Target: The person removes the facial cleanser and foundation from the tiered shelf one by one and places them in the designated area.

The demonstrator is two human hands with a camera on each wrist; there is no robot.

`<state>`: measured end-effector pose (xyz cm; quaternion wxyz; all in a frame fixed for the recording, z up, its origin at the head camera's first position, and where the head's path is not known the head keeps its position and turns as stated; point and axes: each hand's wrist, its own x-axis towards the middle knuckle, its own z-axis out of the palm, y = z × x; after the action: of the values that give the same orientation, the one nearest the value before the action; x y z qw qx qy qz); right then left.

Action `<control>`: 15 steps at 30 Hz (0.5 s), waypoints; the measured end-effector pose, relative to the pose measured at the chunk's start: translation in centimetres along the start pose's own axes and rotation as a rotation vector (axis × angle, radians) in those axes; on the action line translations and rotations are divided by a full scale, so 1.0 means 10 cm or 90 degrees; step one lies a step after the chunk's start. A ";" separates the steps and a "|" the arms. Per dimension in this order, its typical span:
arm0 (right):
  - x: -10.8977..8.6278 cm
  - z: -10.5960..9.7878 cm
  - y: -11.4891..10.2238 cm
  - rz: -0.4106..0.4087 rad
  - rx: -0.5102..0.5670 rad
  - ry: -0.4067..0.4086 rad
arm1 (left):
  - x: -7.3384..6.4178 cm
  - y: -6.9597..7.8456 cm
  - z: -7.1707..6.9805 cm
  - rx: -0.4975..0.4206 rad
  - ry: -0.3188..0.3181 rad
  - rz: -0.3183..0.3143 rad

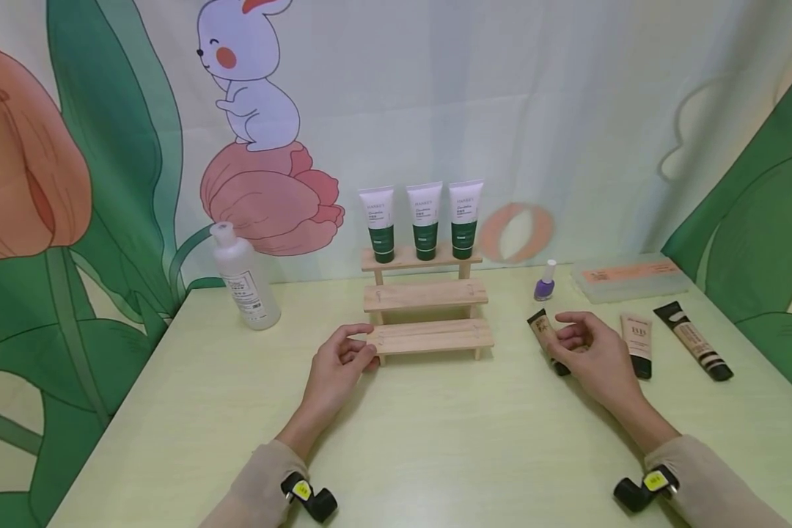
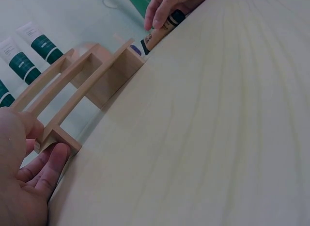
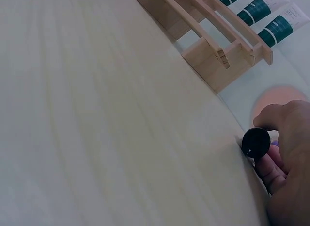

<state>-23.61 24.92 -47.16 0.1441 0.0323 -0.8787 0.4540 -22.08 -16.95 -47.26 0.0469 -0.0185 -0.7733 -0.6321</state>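
Note:
A three-step wooden stand (image 1: 429,339) carries three white-and-green tubes (image 1: 425,221) upright on its top step; the two lower steps hold nothing. My left hand (image 1: 338,361) grips the left end of the bottom step, thumb and fingers around its edge in the left wrist view. To the right of the stand, my right hand (image 1: 597,356) pinches a small beige tube with black ends (image 1: 541,330), low at the table. In the right wrist view its round black cap (image 3: 256,142) faces the camera.
A white bottle (image 1: 246,282) stands at the left. Behind my right hand are a purple nail polish bottle (image 1: 544,282) and a flat translucent case (image 1: 630,279). A pale BB tube (image 1: 637,341) and a larger black-and-beige tube (image 1: 693,341) lie farther right. A printed curtain (image 1: 402,110) hangs behind.

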 end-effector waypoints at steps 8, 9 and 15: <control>0.00 0.01 0.02 -0.019 0.012 0.006 | -0.01 0.01 0.00 0.000 -0.002 0.001; 0.00 0.01 0.02 -0.021 0.016 0.009 | -0.01 0.01 0.00 -0.001 -0.003 0.003; -0.02 0.00 0.00 -0.037 0.025 0.038 | -0.01 0.01 -0.01 -0.006 -0.005 0.011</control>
<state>-23.43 24.89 -47.25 0.1826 0.0474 -0.8637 0.4674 -22.01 -16.98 -47.13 0.0494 -0.0281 -0.7703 -0.6351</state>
